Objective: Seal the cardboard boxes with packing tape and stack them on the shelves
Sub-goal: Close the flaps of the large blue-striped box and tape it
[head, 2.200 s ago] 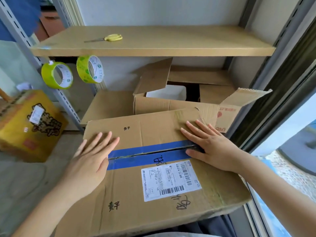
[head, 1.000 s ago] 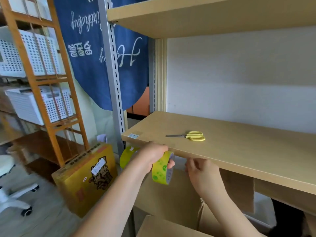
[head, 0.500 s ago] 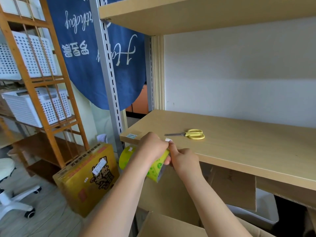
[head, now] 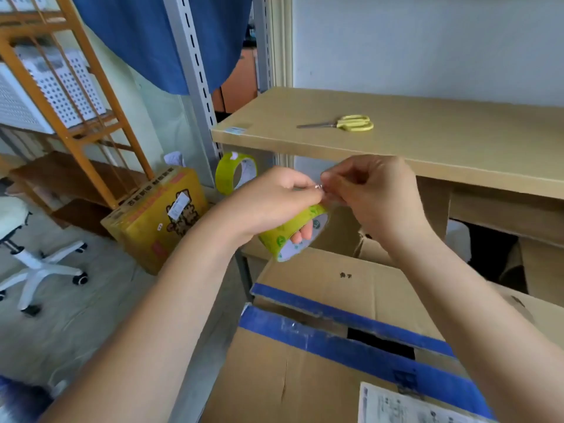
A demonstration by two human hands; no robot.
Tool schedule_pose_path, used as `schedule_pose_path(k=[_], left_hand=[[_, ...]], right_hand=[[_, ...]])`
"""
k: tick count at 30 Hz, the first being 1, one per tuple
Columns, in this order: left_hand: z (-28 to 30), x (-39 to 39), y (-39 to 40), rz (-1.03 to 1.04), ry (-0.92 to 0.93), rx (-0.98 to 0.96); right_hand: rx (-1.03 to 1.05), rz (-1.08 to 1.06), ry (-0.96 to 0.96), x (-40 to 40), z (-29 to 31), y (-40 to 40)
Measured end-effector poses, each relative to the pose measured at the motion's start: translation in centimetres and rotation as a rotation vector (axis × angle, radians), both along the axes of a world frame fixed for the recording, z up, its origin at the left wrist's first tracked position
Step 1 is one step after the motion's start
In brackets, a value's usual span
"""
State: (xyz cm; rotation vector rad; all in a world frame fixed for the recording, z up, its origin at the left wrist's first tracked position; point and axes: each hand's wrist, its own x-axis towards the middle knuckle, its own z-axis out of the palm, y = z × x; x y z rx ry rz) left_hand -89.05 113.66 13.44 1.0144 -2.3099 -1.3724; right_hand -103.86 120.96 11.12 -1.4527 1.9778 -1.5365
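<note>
Early stage: left hand [head: 271, 203] grips the yellow-green roll of packing tape [head: 294, 235], fingers through its core, while right hand [head: 370, 196] pinches at the tape's free end just above the roll; nothing pulled out yet. The brown cardboard box with blue tape strips [head: 335, 340] sits below both hands, centre seam gaping, so sealing and shelving are all still to do. Versus half a second ago: same picking grip, hands now lower and clear of the wooden shelf board [head: 457, 148], yellow-handled scissors [head: 345, 123] untouched beyond them, spare roll [head: 235, 172] hanging left of the left hand.
</note>
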Motion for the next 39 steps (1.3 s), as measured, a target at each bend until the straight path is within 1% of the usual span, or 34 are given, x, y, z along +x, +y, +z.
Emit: schedule_pose_path(k=[3, 4, 5, 6, 8, 11, 12, 13, 14, 16, 19, 21, 24, 25, 26, 29, 31, 33, 35, 39], left_hand=[[-1.8, 2.8, 1.8, -0.185, -0.012, 0.169], [-2.2, 3.6, 2.4, -0.228, -0.015, 0.202], [-2.6, 4.4, 3.0, -0.223, -0.035, 0.202], [-2.9, 5.2, 3.5, -0.17, -0.064, 0.181], [-3.0, 6.5, 4.5, -0.044, -0.09, 0.147], [-2.7, 8.3, 7.1, 0.039, 0.012, 0.259], [-2.9, 8.8, 8.2, 0.066, 0.024, 0.279], [-3.4, 9.2, 9.0, 0.095, 0.027, 0.283], [-4.0, 9.4, 9.8, 0.127, 0.029, 0.29], [-5.3, 10.0, 10.8, 0.219, 0.049, 0.352], [-6.6, 10.8, 11.7, 0.345, 0.162, 0.465], [-7.3, 11.2, 12.4, 0.349, 0.212, 0.488], [-8.1, 12.2, 13.0, 0.286, 0.247, 0.496], [-8.2, 12.8, 12.8, 0.262, 0.233, 0.473], [-8.3, 13.4, 12.2, 0.238, 0.201, 0.427], [-7.9, 15.5, 9.0, 0.196, 0.066, 0.252], [-7.8, 16.3, 6.2, 0.164, -0.062, 0.129], [-8.5, 16.6, 3.5, 0.173, -0.197, -0.006], [-9.6, 16.5, 1.7, 0.185, -0.236, -0.065], [-10.9, 13.9, 0.3, 0.077, -0.271, -0.194]], right_hand=[[0.018, -0.054, 0.078, 1.8, -2.1, 3.6], [0.024, -0.069, 0.062, 2.2, -2.8, 4.5], [0.027, -0.076, 0.033, 2.6, -3.6, 5.2], [0.03, -0.066, -0.011, 3.0, -4.3, 5.6], [0.051, -0.015, -0.159, 3.5, -5.5, 5.8], [0.141, 0.132, -0.43, 4.3, -6.9, 4.8], [0.191, 0.199, -0.52, 4.6, -7.4, 4.3], [0.247, 0.257, -0.57, 5.0, -8.1, 3.9], [0.301, 0.29, -0.563, 5.4, -9.0, 3.4], [0.367, 0.293, -0.49, 6.0, -10.9, 2.9], [0.35, 0.266, -0.461, 5.8, -12.6, 2.5], [0.354, 0.33, -0.481, 5.1, -12.9, 2.5], [0.32, 0.416, -0.567, 4.6, -12.9, 2.8], [0.308, 0.416, -0.57, 4.6, -13.0, 2.9], [0.303, 0.397, -0.534, 4.8, -13.2, 3.1], [0.282, 0.266, -0.301, 5.5, -13.4, 4.0], [0.243, 0.173, -0.197, 5.7, -13.2, 4.7], [0.233, 0.078, -0.214, 5.3, -12.9, 5.5], [0.244, 0.036, -0.279, 4.9, -12.9, 6.5], [0.247, -0.038, -0.307, 3.2, -13.5, 9.0]])
